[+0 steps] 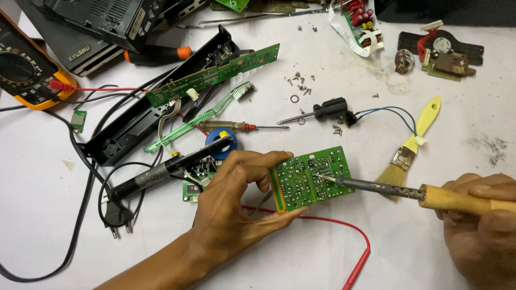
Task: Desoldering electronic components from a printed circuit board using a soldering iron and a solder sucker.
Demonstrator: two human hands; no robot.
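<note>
Currently we grip the green circuit board [310, 178] in our left hand [236, 207], solder side up and tilted just above the white table [430, 252]. Our right hand [481, 225] is closed around the wooden handle of the soldering iron [408, 192], its tip touching the board's solder joints. A yellow-handled brush [411, 147] lies just behind the iron, and a red test lead [344, 236] runs beneath the board.

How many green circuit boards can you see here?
5: a small board in the left hand, a long one on the black casing, three more elsewhere. Others may be hidden.
</note>
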